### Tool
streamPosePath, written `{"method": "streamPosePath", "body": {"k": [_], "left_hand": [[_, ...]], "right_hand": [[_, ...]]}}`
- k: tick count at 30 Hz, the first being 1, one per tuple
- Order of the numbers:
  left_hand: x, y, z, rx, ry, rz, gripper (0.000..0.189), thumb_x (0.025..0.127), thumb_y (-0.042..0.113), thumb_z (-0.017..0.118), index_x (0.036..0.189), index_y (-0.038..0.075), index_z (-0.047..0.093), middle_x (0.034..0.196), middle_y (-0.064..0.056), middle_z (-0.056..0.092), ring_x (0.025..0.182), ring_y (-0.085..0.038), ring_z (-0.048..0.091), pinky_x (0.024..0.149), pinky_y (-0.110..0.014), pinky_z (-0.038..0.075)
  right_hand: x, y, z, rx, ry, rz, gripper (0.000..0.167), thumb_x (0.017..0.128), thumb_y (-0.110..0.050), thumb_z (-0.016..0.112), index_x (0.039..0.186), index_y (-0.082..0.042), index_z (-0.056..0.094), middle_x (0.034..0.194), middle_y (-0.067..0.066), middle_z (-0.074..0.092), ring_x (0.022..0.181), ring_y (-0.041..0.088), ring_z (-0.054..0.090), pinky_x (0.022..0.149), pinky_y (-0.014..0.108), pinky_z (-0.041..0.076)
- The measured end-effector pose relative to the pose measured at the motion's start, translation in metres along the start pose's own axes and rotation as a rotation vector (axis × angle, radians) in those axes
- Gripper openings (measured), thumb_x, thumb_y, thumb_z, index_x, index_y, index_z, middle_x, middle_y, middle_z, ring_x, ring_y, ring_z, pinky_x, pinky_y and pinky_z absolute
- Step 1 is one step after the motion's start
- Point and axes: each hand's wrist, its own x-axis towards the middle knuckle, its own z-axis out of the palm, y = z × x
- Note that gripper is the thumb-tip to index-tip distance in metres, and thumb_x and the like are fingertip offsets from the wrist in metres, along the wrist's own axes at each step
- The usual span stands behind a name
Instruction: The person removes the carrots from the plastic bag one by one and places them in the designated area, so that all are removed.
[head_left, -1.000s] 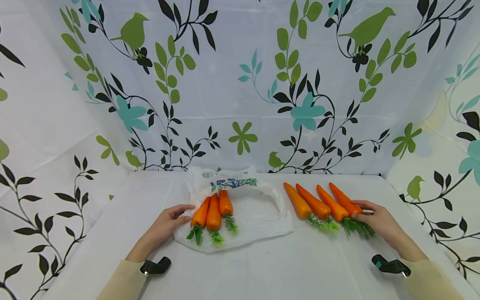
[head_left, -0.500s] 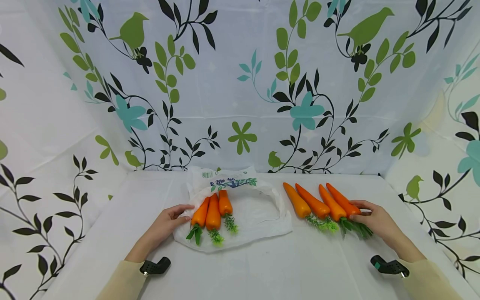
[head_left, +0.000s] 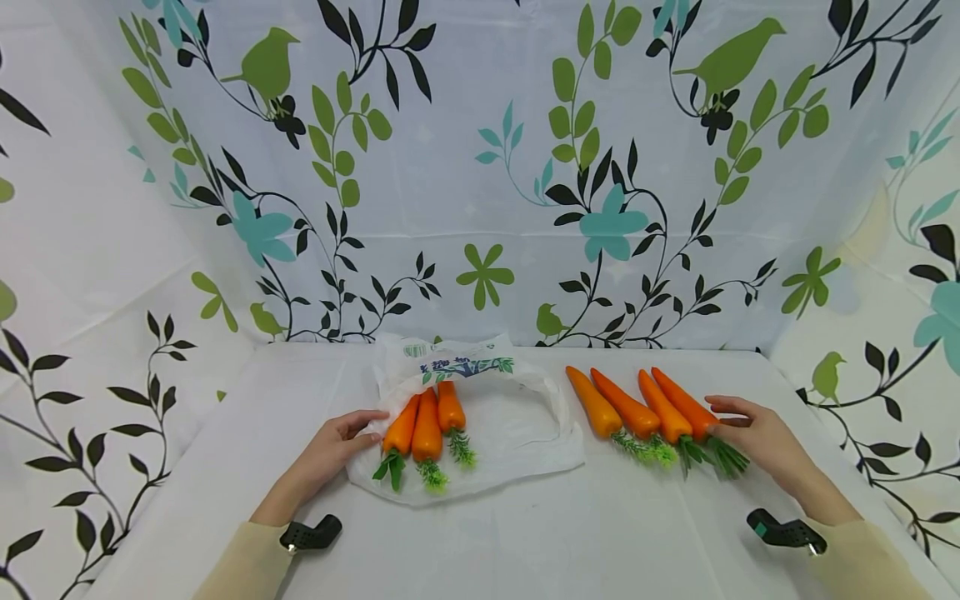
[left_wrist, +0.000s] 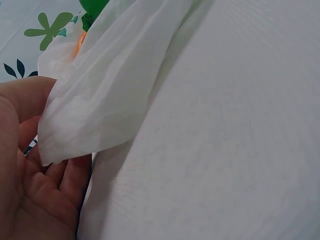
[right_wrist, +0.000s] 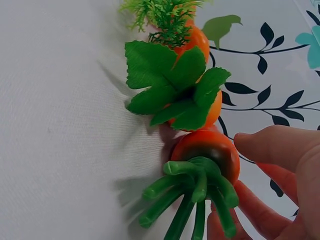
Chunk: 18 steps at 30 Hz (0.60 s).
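Observation:
My left hand [head_left: 347, 437] holds the left edge of a white plastic bag [head_left: 510, 450]; in the left wrist view the bag's edge [left_wrist: 100, 110] passes between thumb and fingers. Three orange carrots with green tops lie in the bag's mouth, among them a middle carrot [head_left: 427, 425]. At the right, several more carrots lie side by side in a slanted row. My right hand [head_left: 761, 437] is beside the rightmost carrot [head_left: 682, 400], its fingers spread loosely. In the right wrist view, the fingertips are right at that carrot's red-orange end, near its thick green stems [right_wrist: 200, 185].
A white cloth covers the table [head_left: 510, 542]. Behind it hangs a curtain [head_left: 420, 192] printed with leaves, birds and flowers. A leafy-topped carrot [head_left: 663, 408] lies against the rightmost one. Black wrist devices sit at both sleeves.
The right hand slid the rightmost carrot slightly left against its neighbour, which shifted too. Now the hand has loosened and drawn a little right. The left hand and bag stay put.

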Motion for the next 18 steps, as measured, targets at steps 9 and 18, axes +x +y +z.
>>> {"method": "streamPosePath", "body": {"k": [9, 18], "left_hand": [[0.0, 0.0, 0.0, -0.009, -0.003, 0.004, 0.041, 0.095, 0.024, 0.068, 0.134, 0.011, 0.062, 0.149, -0.017, 0.047, 0.144, -0.037, 0.031, 0.116, -0.058, 0.02], [0.0, 0.001, 0.001, 0.007, -0.005, 0.015, 0.042, 0.095, 0.023, 0.068, 0.134, 0.01, 0.062, 0.149, -0.018, 0.046, 0.144, -0.038, 0.03, 0.116, -0.058, 0.02]], "right_hand": [[0.0, -0.008, -0.001, 0.017, 0.041, -0.015, 0.057, 0.101, -0.029, 0.059, 0.148, -0.002, 0.043, 0.141, 0.028, 0.049, 0.121, 0.043, 0.054, 0.091, 0.04, 0.053], [0.002, -0.034, 0.007, 0.034, 0.068, -0.043, 0.054, 0.1, -0.025, 0.062, 0.146, -0.003, 0.047, 0.141, 0.027, 0.049, 0.122, 0.045, 0.05, 0.077, 0.015, 0.049]]}}
